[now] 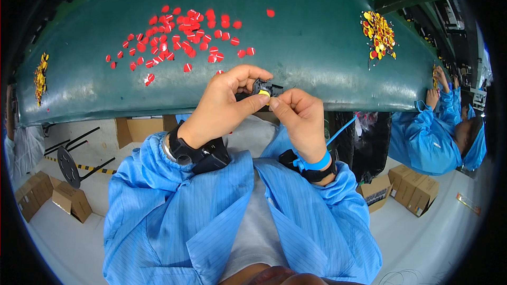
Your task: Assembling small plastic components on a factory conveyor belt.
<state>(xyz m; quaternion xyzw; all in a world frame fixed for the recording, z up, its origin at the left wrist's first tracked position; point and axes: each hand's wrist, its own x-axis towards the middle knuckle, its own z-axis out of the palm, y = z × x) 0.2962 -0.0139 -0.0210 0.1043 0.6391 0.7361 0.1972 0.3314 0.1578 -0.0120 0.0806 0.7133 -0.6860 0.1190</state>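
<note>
We record a green tabletop (317, 37) across the upper frame, red discs (204, 46) scattered at upper centre-left. Mid-frame, we note the left hand (224, 97) gripping, and the right hand (302, 119) pinching by its right edge, a small black part (259, 85) showing a yellow patch (265, 93).

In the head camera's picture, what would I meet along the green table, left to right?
Small yellowish pile → scattered red discs → the wearer's right hand → yellow-and-red pile → co-worker in blue.
</note>
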